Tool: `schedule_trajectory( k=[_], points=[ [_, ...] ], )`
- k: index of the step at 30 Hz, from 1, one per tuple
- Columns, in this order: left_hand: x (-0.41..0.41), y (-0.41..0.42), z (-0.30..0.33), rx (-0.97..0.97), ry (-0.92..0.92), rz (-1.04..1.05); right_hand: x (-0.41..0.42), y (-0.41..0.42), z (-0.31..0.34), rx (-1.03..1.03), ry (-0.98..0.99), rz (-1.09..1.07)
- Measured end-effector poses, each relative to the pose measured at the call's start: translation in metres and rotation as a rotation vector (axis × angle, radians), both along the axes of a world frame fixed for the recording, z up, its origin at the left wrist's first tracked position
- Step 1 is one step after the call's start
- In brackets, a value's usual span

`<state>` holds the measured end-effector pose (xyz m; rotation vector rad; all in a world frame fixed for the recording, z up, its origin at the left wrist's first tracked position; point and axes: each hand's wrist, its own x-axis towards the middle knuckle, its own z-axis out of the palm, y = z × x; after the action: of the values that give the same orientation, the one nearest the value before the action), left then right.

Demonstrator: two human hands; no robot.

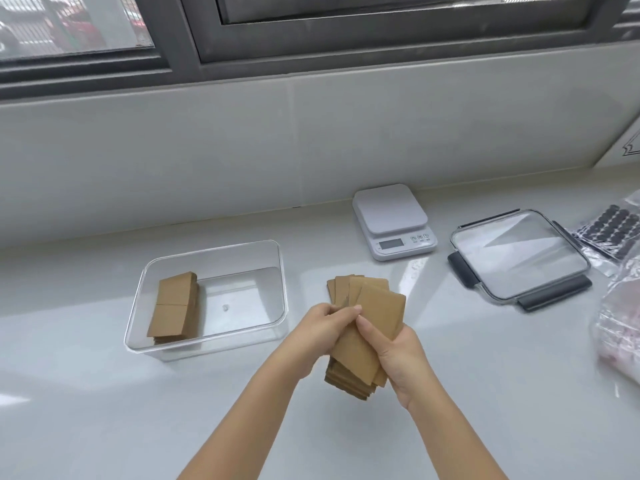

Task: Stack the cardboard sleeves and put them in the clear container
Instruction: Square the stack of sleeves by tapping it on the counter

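Observation:
Both hands hold a fanned bundle of brown cardboard sleeves (375, 308) above the white counter. My left hand (320, 336) grips the bundle's left side and my right hand (398, 355) grips its right side, thumb on top. The sleeves' top ends splay apart; their lower ends (349, 384) hang uneven below my hands. To the left stands the clear container (277, 271), open. A stack of cardboard sleeves (175, 306) lies against its left wall; the rest of its floor is bare.
A white kitchen scale (393, 221) sits behind the bundle. The container's clear lid (519, 256) with dark clips lies to the right. Plastic bags (620, 306), one with black round pads (613, 225), lie at the right edge. A wall and window rise behind.

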<state>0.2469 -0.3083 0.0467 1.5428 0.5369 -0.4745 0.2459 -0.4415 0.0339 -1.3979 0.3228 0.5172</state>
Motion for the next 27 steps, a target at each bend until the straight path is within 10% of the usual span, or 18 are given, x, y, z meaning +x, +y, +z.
schedule_trajectory(
  k=[8, 15, 20, 27],
  points=[
    [0.050, -0.001, -0.025, 0.116, 0.081, -0.008, 0.048, 0.017, -0.052, -0.542, 0.051, -0.017],
    [0.060, -0.003, -0.037, 0.207, 0.040, -0.034, 0.062, 0.027, -0.057, -0.530, 0.084, -0.017],
    [0.062, -0.007, -0.042, 0.758, -0.021, -0.160, 0.067, 0.029, -0.061, -0.570, 0.023, -0.017],
    [0.069, -0.005, -0.056, 0.336, 0.044, 0.067, 0.073, 0.029, -0.061, -0.561, -0.048, 0.062]
  ],
)
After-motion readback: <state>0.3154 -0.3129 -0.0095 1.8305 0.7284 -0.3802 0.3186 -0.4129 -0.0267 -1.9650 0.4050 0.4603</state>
